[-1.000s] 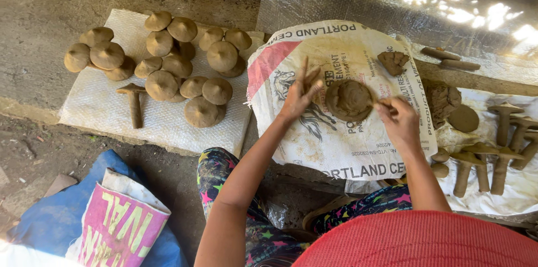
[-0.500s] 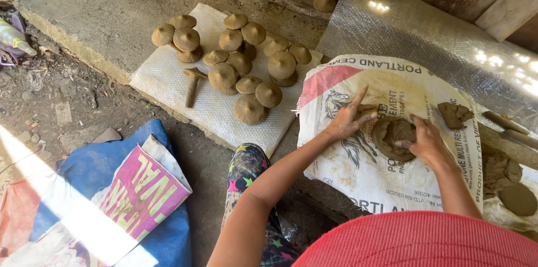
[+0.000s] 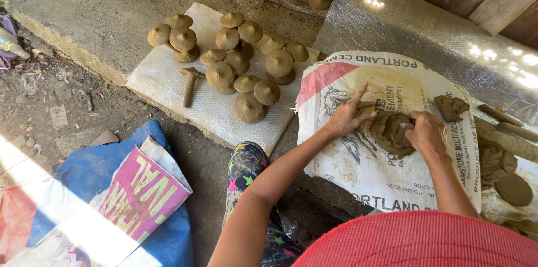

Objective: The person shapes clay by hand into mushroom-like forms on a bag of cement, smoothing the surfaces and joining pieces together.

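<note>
Head view: since before, both hands [image 3: 348, 116] [image 3: 426, 133] stay pressing the clay lump [image 3: 389, 131].

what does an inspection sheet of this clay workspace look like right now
surface: white woven sack spread flat as the work mat, printed side up, on a concrete ledge.
job's things: clay lump on the sack, between both hands; small clay piece apart from it, up right.
clutter: clay mushroom shapes crowded on a white mat; one stem lying flat; flat clay disc at right.
grips: left hand spread on the sack, touching the lump's left edge; right hand curled over its right side.
cables: nothing seen.
surroundings: dirt floor, blue and pink bag, silvery sheet, wooden boards behind.
</note>
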